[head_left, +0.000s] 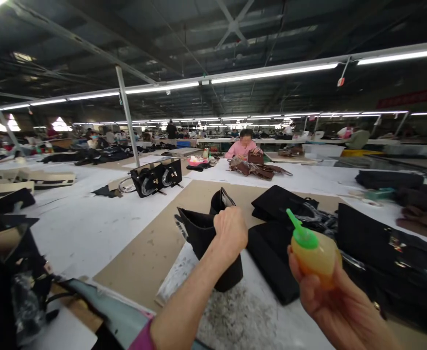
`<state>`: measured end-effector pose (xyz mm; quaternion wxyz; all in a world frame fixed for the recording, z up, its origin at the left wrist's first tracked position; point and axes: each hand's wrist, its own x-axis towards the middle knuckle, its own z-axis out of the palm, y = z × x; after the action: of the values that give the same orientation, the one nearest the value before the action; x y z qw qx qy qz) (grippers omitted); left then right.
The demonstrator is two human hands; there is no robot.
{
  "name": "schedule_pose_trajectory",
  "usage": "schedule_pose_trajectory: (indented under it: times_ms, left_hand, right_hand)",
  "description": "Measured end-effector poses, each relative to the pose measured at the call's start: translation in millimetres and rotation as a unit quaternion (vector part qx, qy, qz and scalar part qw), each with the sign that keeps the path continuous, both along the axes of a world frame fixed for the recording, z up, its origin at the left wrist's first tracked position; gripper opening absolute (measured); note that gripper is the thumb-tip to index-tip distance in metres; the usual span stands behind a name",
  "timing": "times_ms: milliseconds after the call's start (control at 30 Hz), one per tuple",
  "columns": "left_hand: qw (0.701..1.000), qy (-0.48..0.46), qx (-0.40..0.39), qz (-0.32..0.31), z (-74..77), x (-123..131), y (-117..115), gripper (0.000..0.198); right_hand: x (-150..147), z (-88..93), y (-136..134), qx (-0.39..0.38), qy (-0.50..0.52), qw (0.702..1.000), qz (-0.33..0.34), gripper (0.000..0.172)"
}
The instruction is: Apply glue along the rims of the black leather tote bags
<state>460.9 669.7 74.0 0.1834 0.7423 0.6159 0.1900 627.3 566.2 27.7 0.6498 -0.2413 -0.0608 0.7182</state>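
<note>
My left hand (231, 231) is closed on the upper edge of a black bag piece (202, 238), which stands upright on the table with its top gaping. The fingers are curled over the far side and partly hidden. In my right hand (333, 301) is a squeeze bottle (317, 255) of yellow-orange liquid, with a green cap and nozzle pointing up and left. The bottle is held in the air, right of the black piece and apart from it. Flat black pieces (272, 257) lie on the table between my hands.
Black bags with gold hardware (396, 248) are piled at right. Two black handbags (157, 177) stand farther back at left. Brown bag pieces (255, 167) lie before a person in pink (244, 146) across the table. More black pieces (12, 262) crowd the near left.
</note>
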Motion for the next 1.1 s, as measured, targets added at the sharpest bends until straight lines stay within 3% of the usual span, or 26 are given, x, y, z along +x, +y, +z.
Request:
schedule_pose_trajectory:
  times_ms: [67,200,300,400,500,567,667,767,867,933,1000,1100]
  left_hand:
    - [1.0,0.006,-0.027,-0.015,2.2,8,6,0.024]
    - [0.991,0.007,-0.051,-0.124,4.6,10,10,0.021]
    - [0.98,0.042,-0.049,-0.188,12.6,-5,12,0.017]
    - [0.974,0.071,-0.043,-0.211,20.6,-29,23,0.008]
    - [0.962,0.133,-0.057,-0.23,21.2,-60,38,0.022]
    - [0.951,0.175,-0.056,-0.249,17.5,-76,42,0.015]
    - [0.949,0.196,-0.007,-0.247,10.1,-85,29,0.006]
    - [0.943,0.219,0.046,-0.245,4.0,-74,-1,0.015]
    - [0.933,0.244,0.092,-0.249,-1.9,-60,-29,0.024]
    - [0.941,0.209,0.1,-0.246,-7.9,-55,-37,0.028]
    - [0.959,0.117,0.091,-0.241,-15.5,-54,-36,0.032]
    - [0.978,-0.032,0.104,-0.177,-25.2,-58,-22,0.026]
  right_hand:
    - [1,-2.5,9,0.037,0.006,0.999,0.008,0.047]
    - [3,-5.2,22,0.07,0.025,0.997,0.001,0.057]
    - [-5,6.1,26,0.056,0.042,0.997,-0.013,0.041]
    - [-19,22.5,30,0.045,0.052,0.997,-0.029,0.021]
    - [-30,31.5,37,0.053,0.058,0.996,-0.033,0.012]
    - [-35,31.9,42,0.063,0.065,0.995,-0.031,0.01]
    - [-40,29.3,48,0.059,0.079,0.995,-0.032,0.01]
    - [-47,28.9,51,0.039,0.091,0.994,-0.038,0.011]
    - [-55,31.3,56,0.05,0.094,0.994,-0.03,0.025]
    - [-60,32.7,61,0.059,0.086,0.994,-0.021,0.04]
    - [-63,33.1,67,0.062,0.068,0.996,-0.011,0.049]
    - [-62,32.4,78,0.068,0.033,0.997,0.001,0.052]
